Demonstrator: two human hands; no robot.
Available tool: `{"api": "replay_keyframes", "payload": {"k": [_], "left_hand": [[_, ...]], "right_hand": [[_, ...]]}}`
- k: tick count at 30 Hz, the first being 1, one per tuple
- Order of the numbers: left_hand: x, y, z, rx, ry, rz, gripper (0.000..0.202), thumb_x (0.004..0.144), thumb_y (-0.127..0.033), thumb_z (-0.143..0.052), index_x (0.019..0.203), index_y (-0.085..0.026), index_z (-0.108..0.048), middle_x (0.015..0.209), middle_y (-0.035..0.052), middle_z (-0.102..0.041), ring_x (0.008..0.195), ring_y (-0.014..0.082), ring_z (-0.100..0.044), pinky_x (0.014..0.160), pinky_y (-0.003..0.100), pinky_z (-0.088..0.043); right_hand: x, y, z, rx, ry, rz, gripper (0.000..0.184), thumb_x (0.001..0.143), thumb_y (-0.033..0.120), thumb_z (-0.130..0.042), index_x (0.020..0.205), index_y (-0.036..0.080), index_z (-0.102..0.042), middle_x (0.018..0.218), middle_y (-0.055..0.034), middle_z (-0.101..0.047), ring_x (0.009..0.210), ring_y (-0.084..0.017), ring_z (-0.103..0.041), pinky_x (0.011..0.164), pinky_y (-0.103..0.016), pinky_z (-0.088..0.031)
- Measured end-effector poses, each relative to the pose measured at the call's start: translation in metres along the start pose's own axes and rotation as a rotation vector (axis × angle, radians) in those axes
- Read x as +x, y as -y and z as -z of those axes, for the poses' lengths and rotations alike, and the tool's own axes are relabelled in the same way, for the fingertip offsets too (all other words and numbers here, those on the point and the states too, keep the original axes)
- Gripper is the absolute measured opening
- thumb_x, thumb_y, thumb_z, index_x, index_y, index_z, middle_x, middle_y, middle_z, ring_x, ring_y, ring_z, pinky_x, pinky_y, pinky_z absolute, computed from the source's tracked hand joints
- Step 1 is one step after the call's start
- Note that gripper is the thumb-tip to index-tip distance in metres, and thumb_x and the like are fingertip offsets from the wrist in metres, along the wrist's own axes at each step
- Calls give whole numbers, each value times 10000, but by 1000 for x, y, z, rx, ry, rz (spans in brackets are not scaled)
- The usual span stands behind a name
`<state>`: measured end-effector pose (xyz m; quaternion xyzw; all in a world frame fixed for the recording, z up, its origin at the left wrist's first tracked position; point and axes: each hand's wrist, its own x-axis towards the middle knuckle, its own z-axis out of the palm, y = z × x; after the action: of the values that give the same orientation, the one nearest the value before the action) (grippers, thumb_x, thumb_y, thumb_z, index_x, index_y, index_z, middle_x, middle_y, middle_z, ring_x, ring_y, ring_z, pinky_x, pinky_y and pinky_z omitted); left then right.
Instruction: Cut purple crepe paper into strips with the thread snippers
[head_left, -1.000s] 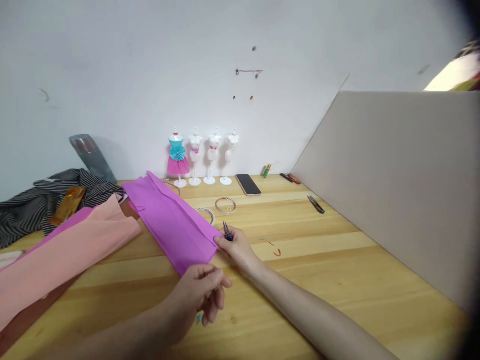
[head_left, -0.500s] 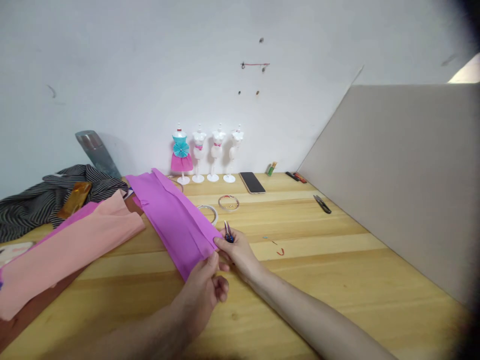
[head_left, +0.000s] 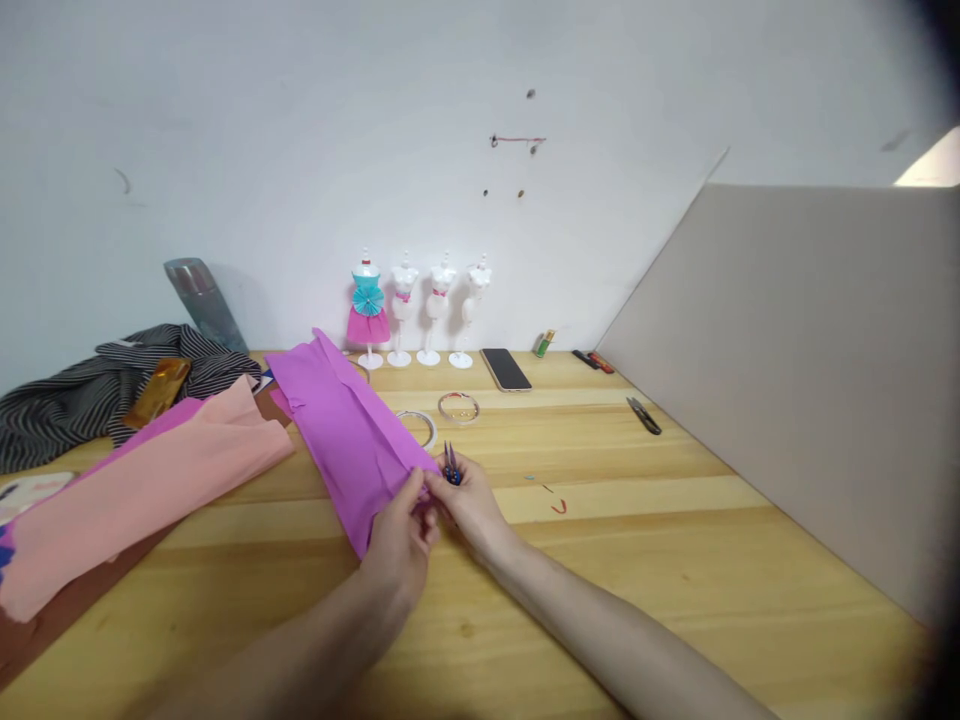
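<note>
A folded piece of purple cloth (head_left: 349, 430) slants across the table, its near right corner raised between my hands. My left hand (head_left: 401, 535) is closed, thumb and fingers pinching the cloth's near edge. Close beside it, my right hand (head_left: 469, 505) pinches the corner with thumb and forefinger. Small pointed scissors (head_left: 451, 468) with dark blue handles are also tucked in my right hand, blades up and pointing away from me. The fingers beneath the cloth are partly hidden.
Peach cloth (head_left: 150, 485) and striped fabric (head_left: 67, 385) lie left, near a leaning bottle (head_left: 206, 305). Several mini dress forms (head_left: 368, 310) line the wall. A tape roll (head_left: 420, 425), ring (head_left: 459, 407), phone (head_left: 506, 369) and black snips (head_left: 645, 416) lie beyond my hands.
My left hand has moved slightly up and left, and its fingers have curled in closer to the cloth's corner. My right hand keeps the cloth and scissors. The camera view has shifted a little.
</note>
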<state>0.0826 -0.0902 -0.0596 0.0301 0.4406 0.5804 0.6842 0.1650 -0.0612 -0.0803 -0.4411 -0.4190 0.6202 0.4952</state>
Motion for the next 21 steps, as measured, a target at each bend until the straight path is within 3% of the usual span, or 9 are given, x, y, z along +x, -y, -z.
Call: {"api": "replay_keyframes", "payload": {"k": [7, 13, 17, 21], "left_hand": [[11, -7, -12, -36, 56, 4, 113, 775, -84, -641, 712, -121, -555, 572, -29, -534, 425, 38, -429, 378, 145, -265], [18, -8, -19, -56, 88, 17, 128, 792, -129, -652, 705, -122, -559, 567, -24, -549, 427, 43, -442, 397, 149, -304], [23, -10, -25, -44, 105, 6, 134, 760, -73, -669, 688, -114, -565, 550, -29, -540, 433, 41, -443, 402, 152, -292], [31, -12, -27, -49, 105, 7, 114, 760, -66, -666, 699, -109, -579, 556, -23, -547, 445, 46, -441, 431, 165, -331]], "right_hand": [[11, 13, 11, -37, -21, 54, 363, 575, 399, -785, 640, 188, -496, 415, 78, -496, 315, -40, -335, 335, -181, -213], [15, 19, 14, -24, -4, 48, 398, 547, 409, -805, 633, 194, -482, 381, 92, -466, 314, -38, -298, 345, -183, -199], [20, 21, 18, -60, -21, 54, 414, 544, 404, -822, 649, 190, -483, 410, 79, -496, 333, -42, -317, 358, -185, -192], [22, 20, 23, 22, 12, 65, 384, 652, 477, -757, 708, 166, -540, 408, 77, -454, 361, -50, -314, 378, -189, -199]]}}
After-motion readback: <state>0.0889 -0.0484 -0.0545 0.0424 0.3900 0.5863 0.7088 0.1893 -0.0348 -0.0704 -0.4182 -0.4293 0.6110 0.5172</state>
